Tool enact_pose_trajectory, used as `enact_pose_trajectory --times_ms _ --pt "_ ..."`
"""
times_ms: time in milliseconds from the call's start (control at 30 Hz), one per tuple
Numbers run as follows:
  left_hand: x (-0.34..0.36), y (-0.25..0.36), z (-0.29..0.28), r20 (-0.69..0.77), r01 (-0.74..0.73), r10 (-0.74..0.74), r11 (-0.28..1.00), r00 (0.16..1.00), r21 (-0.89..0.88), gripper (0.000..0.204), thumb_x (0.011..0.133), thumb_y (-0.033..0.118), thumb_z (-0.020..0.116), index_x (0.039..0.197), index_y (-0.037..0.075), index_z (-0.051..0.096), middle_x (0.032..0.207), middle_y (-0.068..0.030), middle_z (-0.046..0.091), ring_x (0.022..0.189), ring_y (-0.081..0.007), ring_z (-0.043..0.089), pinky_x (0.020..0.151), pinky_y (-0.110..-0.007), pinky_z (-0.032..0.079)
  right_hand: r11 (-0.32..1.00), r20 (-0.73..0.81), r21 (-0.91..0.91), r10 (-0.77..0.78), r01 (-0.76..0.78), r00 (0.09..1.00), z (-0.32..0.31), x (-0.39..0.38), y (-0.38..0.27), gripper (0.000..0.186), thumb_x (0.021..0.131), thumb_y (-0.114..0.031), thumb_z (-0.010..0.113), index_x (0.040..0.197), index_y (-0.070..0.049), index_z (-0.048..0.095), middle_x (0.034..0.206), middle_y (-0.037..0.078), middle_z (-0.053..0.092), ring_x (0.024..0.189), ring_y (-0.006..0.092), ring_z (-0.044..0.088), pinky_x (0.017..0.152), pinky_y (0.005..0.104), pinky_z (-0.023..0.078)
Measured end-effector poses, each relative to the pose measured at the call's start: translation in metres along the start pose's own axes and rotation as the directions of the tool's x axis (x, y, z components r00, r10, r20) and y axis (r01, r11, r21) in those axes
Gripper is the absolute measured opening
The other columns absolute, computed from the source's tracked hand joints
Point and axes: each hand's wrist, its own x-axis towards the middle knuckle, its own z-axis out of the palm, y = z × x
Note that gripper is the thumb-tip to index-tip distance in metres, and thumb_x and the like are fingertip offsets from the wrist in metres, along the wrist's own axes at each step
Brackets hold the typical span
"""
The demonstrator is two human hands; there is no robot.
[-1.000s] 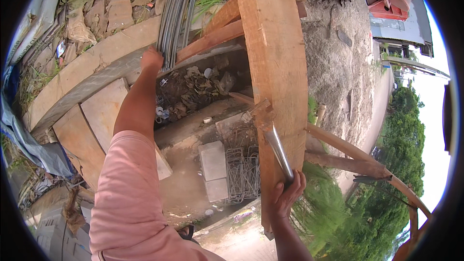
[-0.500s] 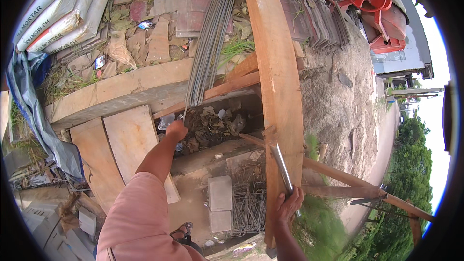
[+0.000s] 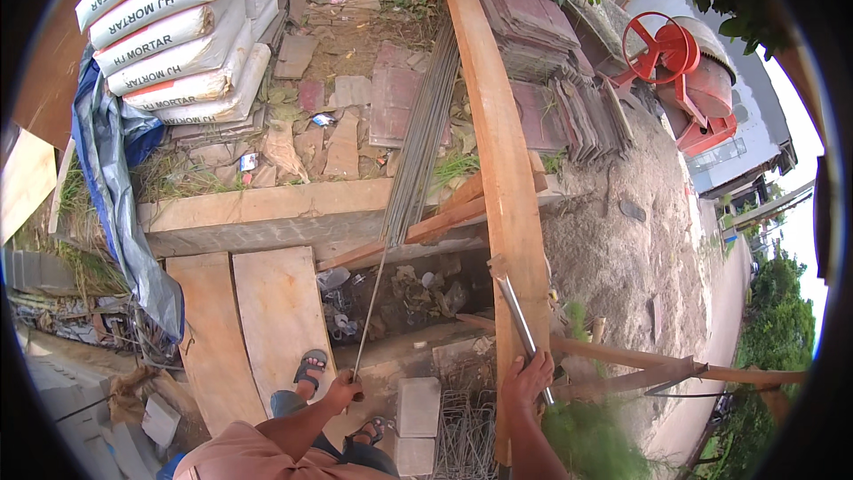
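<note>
My left hand (image 3: 342, 391) is closed around the near end of a thin steel rod (image 3: 371, 307). The rod slants up and away to a bundle of similar grey rods (image 3: 420, 142), which lies across a concrete ledge. On the right, my right hand (image 3: 528, 380) is over the near end of a long wooden beam (image 3: 511, 187), with its fingers around a shiny metal pipe (image 3: 517, 313). The pipe lies along the beam, its far end by a small wooden block (image 3: 498, 267) on the beam.
Wooden boards (image 3: 280, 311) bridge a debris-filled trench (image 3: 400, 293). Grey blocks (image 3: 418, 407) and bent wire frames (image 3: 464, 436) are near my feet. White sacks (image 3: 178, 36) are stacked far left. Roof tiles (image 3: 533, 27) and a red mixer (image 3: 697, 71) are far right.
My left hand has come back toward my body, drawing the rod partly out of the bundle. The view has shifted, while my right hand stays at the pipe.
</note>
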Motion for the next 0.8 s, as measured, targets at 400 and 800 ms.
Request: enact_pose_trajectory --times_ms 400,800 --pt "-0.092 0.006 -0.042 -0.439 -0.219 0.600 0.723 0.669 0.655 0.040 0.093 0.035 0.055 0.078 -0.002 0.063 0.074 -0.0255 0.063 0.074 -0.0449 0.061 0.067 -0.049 0.048 0.998 -0.044 0.067 0.024 -0.021 0.999 0.017 0.017 0.019 0.032 0.089 -0.025 0.057 0.111 -0.002 0.051 0.118 0.020 0.050 0.114 0.0393 0.046 0.092 0.0555 0.037" --pt "-0.287 -0.065 -0.065 -0.318 -0.261 0.775 0.518 0.546 0.815 0.042 0.090 0.040 0.058 0.082 -0.001 0.066 0.074 -0.0245 0.063 0.072 -0.0410 0.063 0.065 -0.048 0.048 0.785 0.144 0.594 -0.318 0.175 0.937 0.045 0.063 0.068 0.037 0.094 -0.037 0.051 0.079 -0.004 0.059 0.060 0.007 0.052 0.054 0.0268 0.058 0.051 0.0416 0.047"
